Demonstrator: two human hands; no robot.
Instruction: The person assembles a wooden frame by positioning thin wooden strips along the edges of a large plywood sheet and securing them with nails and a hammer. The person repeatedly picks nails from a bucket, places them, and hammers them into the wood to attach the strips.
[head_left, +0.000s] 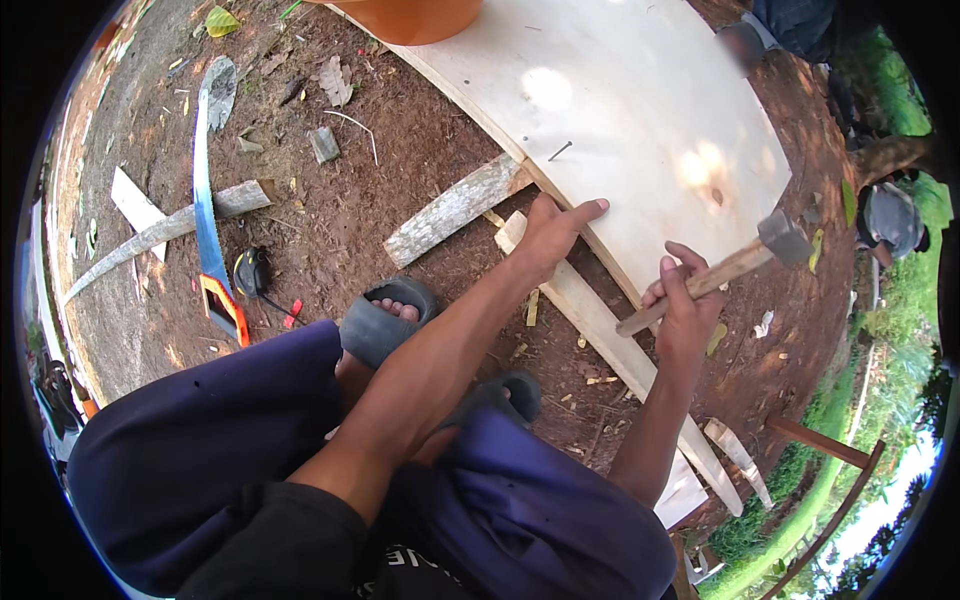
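Note:
A pale plywood sheet [640, 110] lies ahead of me, raised on a wooden edge strip. My left hand [550, 235] grips its near edge, thumb flat on top and the other fingers hidden underneath. Beyond that thumb, a nail [560, 150] stands tilted from the surface. My right hand [685, 300] is closed round the wooden handle of a hammer [745, 265], whose metal head points to the far right near the sheet's right side. Below both hands runs a long pale wooden strip [600, 320] on the ground.
An orange basin [420, 15] rests at the sheet's far left. On the brown soil at left lie a handsaw [205, 200] with an orange handle, a tape measure [252, 272] and wood offcuts [135, 205]. A rough slab [460, 210] butts against the sheet. Another person [795, 30] is at far right.

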